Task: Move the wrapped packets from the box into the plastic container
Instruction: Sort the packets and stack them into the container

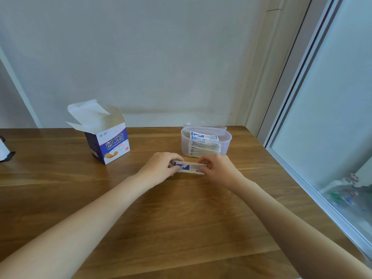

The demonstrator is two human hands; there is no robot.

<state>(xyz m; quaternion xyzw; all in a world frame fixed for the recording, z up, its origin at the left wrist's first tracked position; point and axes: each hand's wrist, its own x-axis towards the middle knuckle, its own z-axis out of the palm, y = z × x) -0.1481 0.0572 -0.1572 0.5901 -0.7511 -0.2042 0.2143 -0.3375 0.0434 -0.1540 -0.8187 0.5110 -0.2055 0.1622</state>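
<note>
A blue and white cardboard box stands on the wooden table with its top flaps open. To its right sits a clear plastic container holding a thick stack of wrapped packets. In front of the container, just above the table, both hands hold a small bundle of wrapped packets by its ends. My left hand pinches the left end. My right hand pinches the right end. The inside of the box is hidden.
The wooden table ends at a white wall behind and a glass sliding door on the right. A white object on a dark base sits at the far left edge.
</note>
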